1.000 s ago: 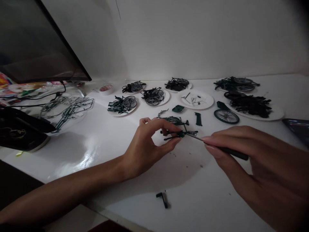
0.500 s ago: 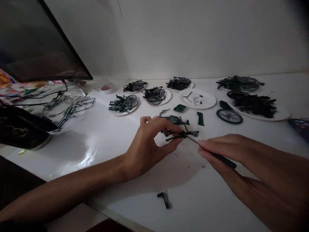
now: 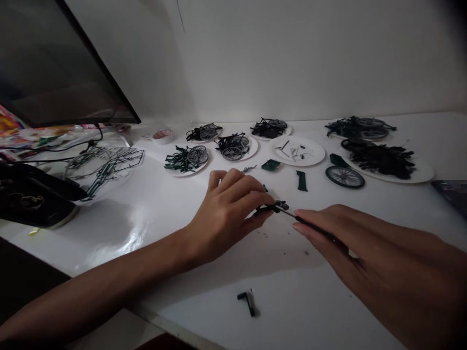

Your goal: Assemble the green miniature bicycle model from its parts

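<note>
My left hand point(image 3: 233, 209) pinches a small dark model bicycle part point(image 3: 280, 205) between thumb and fingers above the table. Most of that part is hidden by the fingers. Closed round the black handle of a thin metal-tipped tool point(image 3: 314, 228), my right hand point(image 3: 350, 228) holds its tip against the part; whether it is a blade or a driver I cannot tell. Beyond the left hand lie a small grey piece point(image 3: 249, 169) and a flat green piece point(image 3: 270, 165). An angled green piece point(image 3: 247, 303) rests nearer me, with tiny scraps below the hands.
Along the wall stand plates of dark bicycle parts, such as the left plate point(image 3: 182, 173), and a plate with small bits point(image 3: 317, 154). A loose wheel point(image 3: 345, 177) lies at right. At left are a monitor point(image 3: 54, 63), green sprue frames point(image 3: 105, 170) and a black object point(image 3: 36, 194).
The bicycle part has turned in my left hand, and its long arms are now mostly hidden. My left fingers have closed in further. The tool has shifted slightly left with my right hand.
</note>
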Tool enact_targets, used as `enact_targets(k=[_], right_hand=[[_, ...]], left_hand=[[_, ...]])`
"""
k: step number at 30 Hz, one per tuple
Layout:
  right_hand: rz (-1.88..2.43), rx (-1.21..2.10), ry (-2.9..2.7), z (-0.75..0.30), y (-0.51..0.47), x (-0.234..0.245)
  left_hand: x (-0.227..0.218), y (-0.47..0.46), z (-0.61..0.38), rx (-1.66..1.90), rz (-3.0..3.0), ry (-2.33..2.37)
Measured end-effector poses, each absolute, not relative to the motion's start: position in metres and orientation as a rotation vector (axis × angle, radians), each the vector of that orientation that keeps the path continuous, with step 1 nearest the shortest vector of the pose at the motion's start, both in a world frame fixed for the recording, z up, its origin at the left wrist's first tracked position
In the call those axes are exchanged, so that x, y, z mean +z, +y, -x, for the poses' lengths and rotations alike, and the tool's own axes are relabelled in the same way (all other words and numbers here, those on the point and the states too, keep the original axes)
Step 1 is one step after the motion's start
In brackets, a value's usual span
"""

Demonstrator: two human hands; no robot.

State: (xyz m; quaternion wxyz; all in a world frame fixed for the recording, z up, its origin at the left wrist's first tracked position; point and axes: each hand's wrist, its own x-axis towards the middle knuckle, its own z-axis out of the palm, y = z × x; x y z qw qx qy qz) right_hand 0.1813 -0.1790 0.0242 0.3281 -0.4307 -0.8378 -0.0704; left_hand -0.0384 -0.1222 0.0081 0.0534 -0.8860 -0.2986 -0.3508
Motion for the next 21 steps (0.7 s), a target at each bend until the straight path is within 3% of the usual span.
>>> enact_targets(k=[10, 21], right_hand=[[1.159, -0.185, -2.249, -0.191, -0.172, 0.009], [1.214, -0.022, -2.284, -0.193, -0.175, -0.002]], left_hand=[[0.008, -0.108, 0.042, -0.874, 2.697, -0.577], [0.004, -0.103, 0.042, -1.174, 2.838, -0.574]])
